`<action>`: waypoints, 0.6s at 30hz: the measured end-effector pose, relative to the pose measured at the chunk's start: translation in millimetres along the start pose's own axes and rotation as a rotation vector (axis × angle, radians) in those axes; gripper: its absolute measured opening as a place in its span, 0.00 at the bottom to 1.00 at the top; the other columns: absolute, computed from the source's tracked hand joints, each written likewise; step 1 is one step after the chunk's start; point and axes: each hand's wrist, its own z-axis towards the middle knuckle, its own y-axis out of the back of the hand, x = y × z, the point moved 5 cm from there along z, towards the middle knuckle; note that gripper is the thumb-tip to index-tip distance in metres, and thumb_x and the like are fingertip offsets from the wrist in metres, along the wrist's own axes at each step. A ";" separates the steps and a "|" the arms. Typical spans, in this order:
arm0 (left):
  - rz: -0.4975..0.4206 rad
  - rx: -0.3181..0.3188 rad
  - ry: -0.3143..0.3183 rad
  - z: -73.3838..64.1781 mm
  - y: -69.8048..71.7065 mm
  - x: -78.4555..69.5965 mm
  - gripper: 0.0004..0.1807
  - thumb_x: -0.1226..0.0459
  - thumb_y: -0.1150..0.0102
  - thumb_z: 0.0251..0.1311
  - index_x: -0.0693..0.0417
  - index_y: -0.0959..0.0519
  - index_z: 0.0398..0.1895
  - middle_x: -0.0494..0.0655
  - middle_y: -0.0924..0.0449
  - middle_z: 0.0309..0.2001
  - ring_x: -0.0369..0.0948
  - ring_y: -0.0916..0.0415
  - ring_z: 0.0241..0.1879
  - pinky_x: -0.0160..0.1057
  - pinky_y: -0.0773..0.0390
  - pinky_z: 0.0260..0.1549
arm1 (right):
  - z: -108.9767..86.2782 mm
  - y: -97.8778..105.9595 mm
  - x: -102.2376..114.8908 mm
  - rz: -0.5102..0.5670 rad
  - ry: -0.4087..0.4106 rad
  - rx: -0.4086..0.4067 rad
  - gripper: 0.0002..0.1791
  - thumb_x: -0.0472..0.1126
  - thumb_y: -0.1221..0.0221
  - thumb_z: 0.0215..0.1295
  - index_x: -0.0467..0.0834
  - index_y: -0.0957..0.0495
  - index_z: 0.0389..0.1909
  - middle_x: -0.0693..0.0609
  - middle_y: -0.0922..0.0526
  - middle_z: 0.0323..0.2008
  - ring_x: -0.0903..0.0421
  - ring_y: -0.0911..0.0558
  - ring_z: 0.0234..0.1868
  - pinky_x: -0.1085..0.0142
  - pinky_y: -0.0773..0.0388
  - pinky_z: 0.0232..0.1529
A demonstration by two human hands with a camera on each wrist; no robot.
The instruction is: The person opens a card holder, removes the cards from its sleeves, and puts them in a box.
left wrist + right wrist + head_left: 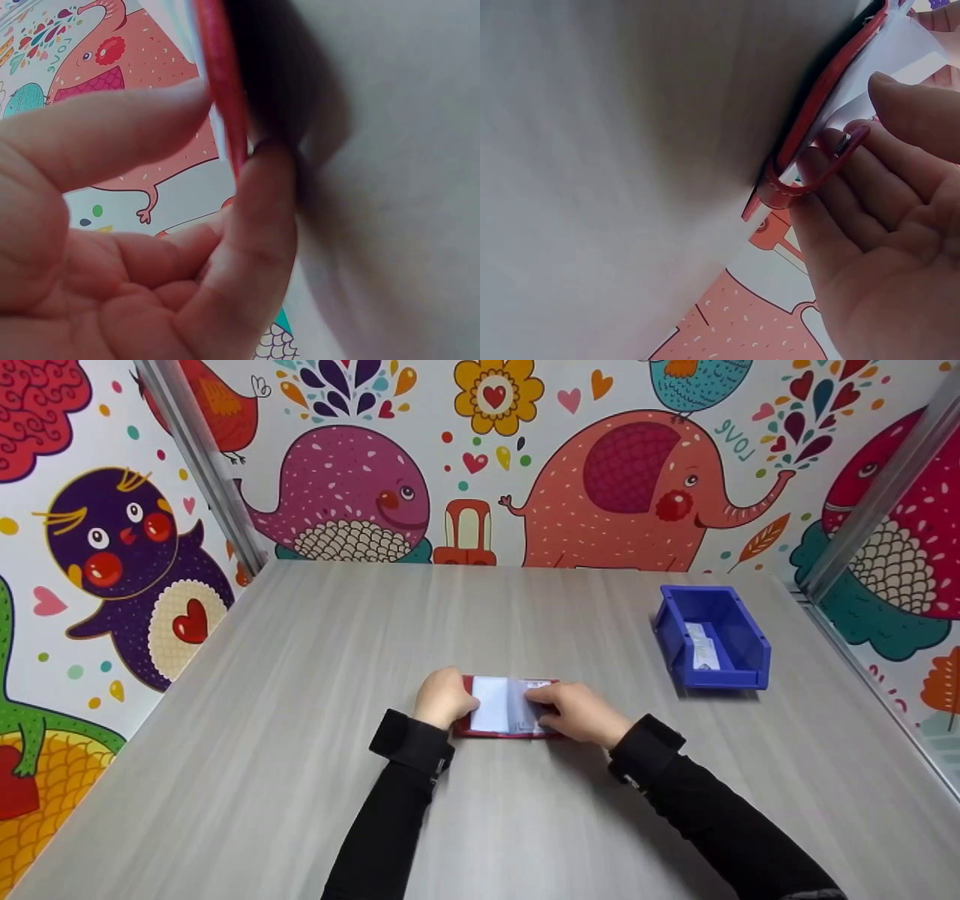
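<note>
A red card holder (491, 706) lies spread on the table between both hands, its pale plastic sleeves (517, 711) showing. My left hand (442, 699) pinches its left cover, thumb on the inside and a finger underneath, as the red edge (225, 82) in the left wrist view shows. On the right side, my right hand (586, 714) holds the sleeves between thumb and fingers. A red strap with a metal snap (781, 195) sticks out beside the right fingers in the right wrist view. What the sleeves contain is hard to make out.
A blue open-front bin (724, 679) stands on the table (300, 660) at the back right, with white printed papers or cards (702, 649) inside. Cartoon-printed walls (480, 457) enclose the table at the back and sides.
</note>
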 end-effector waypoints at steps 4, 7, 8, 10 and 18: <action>0.014 -0.017 -0.001 -0.7 1.4 -0.1 0.08 0.68 0.33 0.45 0.64 0.21 0.28 0.53 0.20 0.29 0.48 0.25 0.30 0.46 0.22 0.37 | 0.5 -0.2 -0.1 0.009 -0.004 0.010 0.22 0.28 0.36 0.59 0.34 0.21 0.57 0.41 0.17 0.52 0.45 0.18 0.50 0.51 0.22 0.51; 0.018 -0.039 0.006 -1.8 4.5 -1.2 0.07 0.69 0.34 0.45 0.64 0.21 0.27 0.53 0.20 0.30 0.49 0.24 0.31 0.47 0.22 0.36 | 0.3 0.3 0.2 0.011 0.014 0.001 0.22 0.27 0.37 0.59 0.33 0.21 0.56 0.41 0.17 0.51 0.45 0.18 0.50 0.52 0.23 0.51; 0.017 -0.049 0.006 -2.0 5.8 -1.6 0.07 0.69 0.34 0.45 0.63 0.21 0.26 0.54 0.19 0.31 0.49 0.24 0.32 0.47 0.22 0.36 | 0.2 0.0 -0.2 0.014 0.021 -0.002 0.21 0.27 0.37 0.59 0.33 0.21 0.56 0.41 0.17 0.51 0.45 0.18 0.50 0.52 0.23 0.51; 0.013 -0.063 0.008 -2.6 8.1 -2.8 0.07 0.69 0.34 0.46 0.63 0.22 0.25 0.54 0.19 0.31 0.50 0.23 0.32 0.48 0.22 0.36 | -0.2 -0.1 -0.4 0.017 0.036 -0.012 0.21 0.27 0.37 0.59 0.32 0.21 0.55 0.41 0.17 0.51 0.45 0.18 0.50 0.53 0.23 0.51; -0.012 -0.081 -0.070 -5.8 12.4 -12.4 0.14 0.67 0.33 0.48 0.59 0.30 0.15 0.50 0.26 0.23 0.47 0.29 0.26 0.48 0.23 0.33 | -0.5 0.4 0.1 0.024 0.040 -0.014 0.21 0.27 0.37 0.59 0.32 0.21 0.55 0.41 0.17 0.50 0.46 0.18 0.49 0.53 0.23 0.50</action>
